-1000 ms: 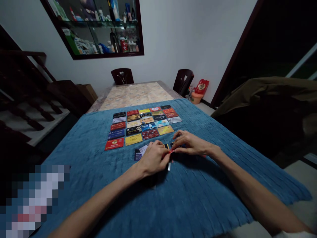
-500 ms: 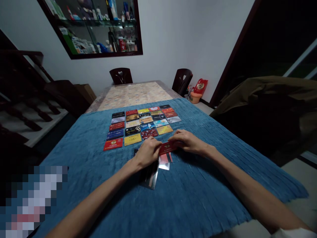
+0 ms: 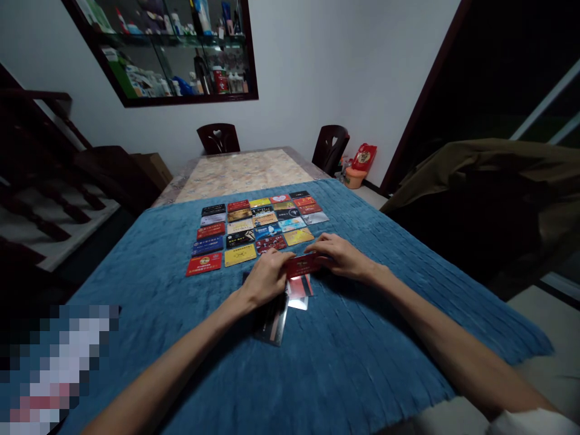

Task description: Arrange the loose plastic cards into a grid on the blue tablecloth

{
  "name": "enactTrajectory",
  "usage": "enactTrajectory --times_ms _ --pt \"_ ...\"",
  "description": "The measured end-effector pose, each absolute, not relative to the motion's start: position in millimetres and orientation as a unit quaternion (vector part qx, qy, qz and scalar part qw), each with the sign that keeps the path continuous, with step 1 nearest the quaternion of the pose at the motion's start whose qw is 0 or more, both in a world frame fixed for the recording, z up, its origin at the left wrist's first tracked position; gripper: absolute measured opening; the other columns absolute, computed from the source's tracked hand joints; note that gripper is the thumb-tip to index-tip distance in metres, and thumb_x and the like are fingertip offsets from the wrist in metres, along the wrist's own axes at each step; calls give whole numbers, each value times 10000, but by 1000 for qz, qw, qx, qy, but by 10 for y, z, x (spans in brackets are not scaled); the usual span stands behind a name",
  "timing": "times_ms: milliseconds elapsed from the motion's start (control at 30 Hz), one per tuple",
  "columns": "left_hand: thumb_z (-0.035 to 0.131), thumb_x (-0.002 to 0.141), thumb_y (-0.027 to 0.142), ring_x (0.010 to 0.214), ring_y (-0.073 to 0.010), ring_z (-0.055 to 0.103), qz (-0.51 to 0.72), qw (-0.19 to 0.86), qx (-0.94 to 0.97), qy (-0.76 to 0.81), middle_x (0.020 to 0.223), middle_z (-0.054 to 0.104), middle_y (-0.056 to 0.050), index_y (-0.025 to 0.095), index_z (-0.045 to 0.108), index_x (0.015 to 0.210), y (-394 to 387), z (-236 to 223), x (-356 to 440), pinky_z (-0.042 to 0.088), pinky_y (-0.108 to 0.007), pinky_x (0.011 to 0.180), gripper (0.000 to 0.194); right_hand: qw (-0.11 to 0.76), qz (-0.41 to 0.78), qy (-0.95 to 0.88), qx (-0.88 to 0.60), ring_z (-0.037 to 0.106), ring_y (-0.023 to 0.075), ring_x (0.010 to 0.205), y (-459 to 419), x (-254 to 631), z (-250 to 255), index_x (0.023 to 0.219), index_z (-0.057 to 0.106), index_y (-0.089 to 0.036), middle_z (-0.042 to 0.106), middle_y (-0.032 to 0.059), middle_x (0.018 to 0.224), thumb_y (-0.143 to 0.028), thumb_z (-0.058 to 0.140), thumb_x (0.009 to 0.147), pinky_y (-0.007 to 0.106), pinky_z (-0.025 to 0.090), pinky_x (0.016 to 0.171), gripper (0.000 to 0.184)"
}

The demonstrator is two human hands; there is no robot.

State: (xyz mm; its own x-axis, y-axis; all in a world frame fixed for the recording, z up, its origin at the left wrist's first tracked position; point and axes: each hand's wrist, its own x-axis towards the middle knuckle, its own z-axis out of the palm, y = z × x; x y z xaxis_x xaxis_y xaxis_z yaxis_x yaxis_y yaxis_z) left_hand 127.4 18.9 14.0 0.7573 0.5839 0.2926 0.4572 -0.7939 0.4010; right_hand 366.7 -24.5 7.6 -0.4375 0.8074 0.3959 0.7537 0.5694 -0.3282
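Between my two hands a red card (image 3: pixel 301 266) is held up at a tilt. My left hand (image 3: pixel 267 275) pinches its left end, and my right hand (image 3: pixel 338 255) grips the right end. Below the red card lie a pink card with a dark stripe (image 3: pixel 299 286) and a shiny silvery card (image 3: pixel 298 303), partly overlapping. A clear plastic card sleeve (image 3: pixel 274 326) rests under my left hand, its upper part hidden by the hand. Beyond my hands, rows of cards lie face up, among them a yellow card (image 3: pixel 240 254) and a red card with a gold emblem (image 3: pixel 203 264).
A blue cloth (image 3: pixel 149 302) covers the near part of the table; a patterned tabletop (image 3: pixel 244 171) shows beyond it. Two dark chairs, one at the far end (image 3: pixel 218 139) and one at the far right (image 3: pixel 330 148), stand by the table. A blurred-out patch covers the lower left.
The view has shifted slightly. Both hands keep hold of the red card, which now faces me a little more. The rows of cards are unchanged.
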Motion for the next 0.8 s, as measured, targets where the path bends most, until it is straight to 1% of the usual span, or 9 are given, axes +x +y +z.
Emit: enactTrajectory --times_ms 100,200,333,467,600,700,800 --pt "501 755 25 962 -231 603 212 153 922 284 1021 688 -96 155 662 1145 188 107 1273 510 -393 886 441 260 36 -845 -466 590 229 934 -242 3671 58 1171 663 -250 644 94 1006 -131 509 889 370 475 818 342" --pt "505 755 26 959 -230 601 214 153 922 284 1024 681 -93 160 650 1156 183 75 1275 512 -396 881 447 249 24 -845 -472 591 232 940 -241 3676 50 1179 658 -262 640 96 1024 -139 515 891 373 473 819 345" --pt "504 767 34 923 -224 594 216 150 920 291 971 667 -80 171 654 1135 174 53 1280 507 -381 853 421 240 3 -850 -469 586 236 942 -237 3671 51 1157 651 -233 650 104 1017 -166 529 910 375 465 814 284" --pt "491 760 28 897 -223 587 216 152 917 298 953 658 -80 167 658 1115 162 62 1281 504 -370 832 416 233 -43 -864 -444 563 253 961 -233 3642 45 1136 624 -180 669 115 1002 -205 599 899 392 447 809 240" --pt "492 747 12 919 -222 589 228 161 909 309 969 654 -78 163 649 1115 157 83 1278 507 -371 852 427 224 -88 -868 -434 537 273 994 -241 3597 36 1178 583 -166 663 132 1066 -263 629 891 418 433 824 307" --pt "486 771 15 950 -223 593 247 167 902 313 1001 655 -86 161 638 1134 163 82 1277 506 -386 884 419 223 -105 -866 -435 516 296 1027 -245 3581 25 1208 564 -154 639 156 1114 -291 639 873 440 429 835 370" --pt "481 795 27 933 -223 598 253 165 899 318 989 652 -91 155 636 1128 169 66 1276 511 -392 876 389 222 -113 -865 -435 500 309 1049 -241 3590 9 1237 545 -137 614 173 1148 -299 653 851 460 431 853 433"
